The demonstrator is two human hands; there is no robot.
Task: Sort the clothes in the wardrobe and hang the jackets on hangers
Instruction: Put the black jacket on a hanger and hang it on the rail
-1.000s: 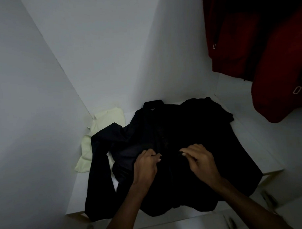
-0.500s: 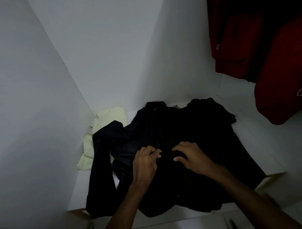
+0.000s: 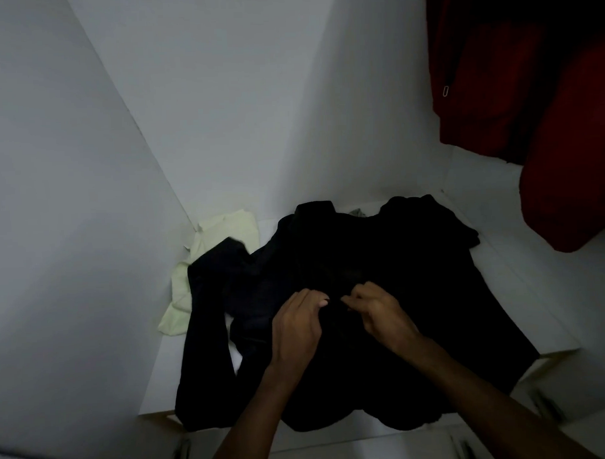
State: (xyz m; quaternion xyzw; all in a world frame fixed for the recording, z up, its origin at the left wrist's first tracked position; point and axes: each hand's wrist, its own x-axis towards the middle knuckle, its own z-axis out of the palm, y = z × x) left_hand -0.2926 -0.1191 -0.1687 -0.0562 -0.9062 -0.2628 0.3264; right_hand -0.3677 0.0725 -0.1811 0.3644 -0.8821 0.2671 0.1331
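Observation:
A black jacket (image 3: 391, 260) lies spread flat on the white wardrobe shelf (image 3: 522, 290), collar toward the back wall, one sleeve trailing off the front left edge. My left hand (image 3: 297, 329) pinches the fabric at the jacket's front middle. My right hand (image 3: 379, 309) pinches the front opening just beside it, fingertips almost meeting the left hand's. A pale yellow garment (image 3: 192, 267) lies crumpled in the back left corner, partly under the black sleeve.
Red jackets (image 3: 515, 84) hang at the upper right, reaching down close to the shelf. White wardrobe walls close in on the left and back. Below the shelf's front edge are white drawer fronts with handles (image 3: 544, 406).
Both hands have stayed at the jacket's front middle, shifting slightly up along the opening. The right hand's fingers have curled in from flat to a pinch.

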